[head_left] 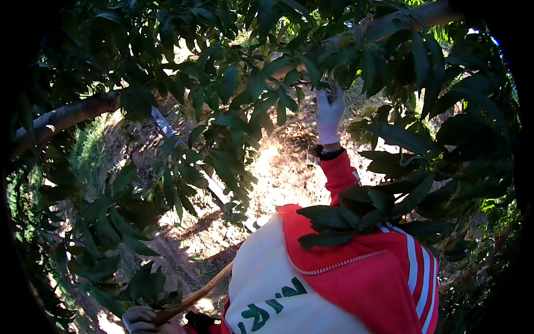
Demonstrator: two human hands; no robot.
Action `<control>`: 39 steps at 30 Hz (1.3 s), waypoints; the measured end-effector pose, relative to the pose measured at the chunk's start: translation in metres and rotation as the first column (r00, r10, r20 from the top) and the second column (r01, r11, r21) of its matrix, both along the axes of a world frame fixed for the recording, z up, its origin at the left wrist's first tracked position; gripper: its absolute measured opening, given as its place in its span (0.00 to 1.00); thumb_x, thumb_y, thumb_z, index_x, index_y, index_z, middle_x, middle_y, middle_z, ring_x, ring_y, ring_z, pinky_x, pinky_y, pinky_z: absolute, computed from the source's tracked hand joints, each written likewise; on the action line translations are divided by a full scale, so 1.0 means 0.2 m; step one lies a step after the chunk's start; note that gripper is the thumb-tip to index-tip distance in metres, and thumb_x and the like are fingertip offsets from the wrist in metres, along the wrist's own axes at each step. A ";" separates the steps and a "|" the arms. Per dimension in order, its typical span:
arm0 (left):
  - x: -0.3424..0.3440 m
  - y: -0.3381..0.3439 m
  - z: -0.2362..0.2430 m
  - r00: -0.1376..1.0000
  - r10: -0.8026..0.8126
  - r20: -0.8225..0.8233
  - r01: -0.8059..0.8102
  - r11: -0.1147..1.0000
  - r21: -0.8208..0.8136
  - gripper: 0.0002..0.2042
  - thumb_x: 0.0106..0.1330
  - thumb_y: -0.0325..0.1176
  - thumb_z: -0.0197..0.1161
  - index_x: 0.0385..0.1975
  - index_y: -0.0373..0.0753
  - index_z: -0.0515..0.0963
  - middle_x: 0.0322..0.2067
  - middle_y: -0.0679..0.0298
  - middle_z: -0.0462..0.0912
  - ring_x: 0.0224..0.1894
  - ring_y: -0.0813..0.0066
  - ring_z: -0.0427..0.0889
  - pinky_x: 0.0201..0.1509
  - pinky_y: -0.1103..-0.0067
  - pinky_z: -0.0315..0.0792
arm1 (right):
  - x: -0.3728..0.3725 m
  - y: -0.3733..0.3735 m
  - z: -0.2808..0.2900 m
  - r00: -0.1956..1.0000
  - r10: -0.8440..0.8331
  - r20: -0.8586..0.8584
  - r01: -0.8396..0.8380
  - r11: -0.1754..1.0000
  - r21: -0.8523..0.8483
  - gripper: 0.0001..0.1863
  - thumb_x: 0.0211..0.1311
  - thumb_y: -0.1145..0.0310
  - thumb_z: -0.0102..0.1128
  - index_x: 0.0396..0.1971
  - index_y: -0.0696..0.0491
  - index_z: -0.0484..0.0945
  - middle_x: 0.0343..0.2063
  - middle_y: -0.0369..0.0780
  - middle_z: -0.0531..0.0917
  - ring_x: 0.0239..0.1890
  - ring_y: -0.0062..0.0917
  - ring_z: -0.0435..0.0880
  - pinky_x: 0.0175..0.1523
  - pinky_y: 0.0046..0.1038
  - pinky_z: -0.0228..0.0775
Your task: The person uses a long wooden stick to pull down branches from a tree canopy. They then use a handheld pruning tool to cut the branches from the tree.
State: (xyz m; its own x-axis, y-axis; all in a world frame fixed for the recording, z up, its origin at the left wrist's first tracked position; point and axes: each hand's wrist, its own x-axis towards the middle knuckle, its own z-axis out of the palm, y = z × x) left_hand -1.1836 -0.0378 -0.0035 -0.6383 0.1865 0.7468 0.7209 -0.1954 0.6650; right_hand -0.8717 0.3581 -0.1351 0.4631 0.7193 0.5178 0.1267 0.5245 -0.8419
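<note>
My right hand [329, 111], in a pale glove, reaches up among the green leaves near the top of the view. Its thumb and fingers are bent together by a thin dark twig [303, 84]; leaves and shadow hide what lies between the fingertips. At the lower left, my left hand [141, 320], in a greyish glove, is closed around a bare brown branch [194, 295]. That branch slants up to the right and passes out of sight behind my white shirt front.
A thick limb [75, 115] crosses at the left, and another limb [414, 18] at the top right. Dense leaves [409, 139] hang on both sides. Below, metal rails [166, 125] slant over sunlit ground [272, 183] strewn with dry leaves.
</note>
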 end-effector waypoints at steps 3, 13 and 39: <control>-0.01 0.00 0.01 1.000 -0.014 0.000 0.014 1.000 -0.012 0.25 0.69 0.46 0.43 0.07 0.44 0.58 0.12 0.66 0.62 0.14 0.75 0.62 0.18 0.81 0.57 | -0.04 0.02 0.07 0.972 -0.041 0.233 0.037 0.999 0.021 0.11 0.58 0.70 0.59 0.42 0.54 0.75 0.22 0.29 0.76 0.19 0.09 0.68 0.24 0.16 0.59; -0.07 -0.11 -0.05 0.984 -0.169 0.062 0.173 0.982 -0.071 0.21 0.69 0.41 0.41 0.12 0.42 0.55 0.17 0.64 0.58 0.18 0.77 0.59 0.23 0.81 0.57 | -0.05 0.09 -0.01 0.795 0.322 0.515 -0.186 0.936 -0.299 0.15 0.56 0.60 0.59 0.37 0.56 0.76 0.28 0.39 0.79 0.28 0.23 0.76 0.36 0.26 0.68; -0.07 -0.14 -0.06 0.987 -0.155 0.037 0.158 0.984 -0.079 0.25 0.69 0.50 0.44 0.12 0.41 0.57 0.17 0.64 0.59 0.17 0.76 0.61 0.20 0.82 0.59 | -0.23 -0.13 -0.19 0.630 0.018 0.776 0.078 0.993 -0.086 0.21 0.51 0.62 0.58 0.45 0.55 0.73 0.55 0.52 0.67 0.38 0.45 0.79 0.40 0.38 0.74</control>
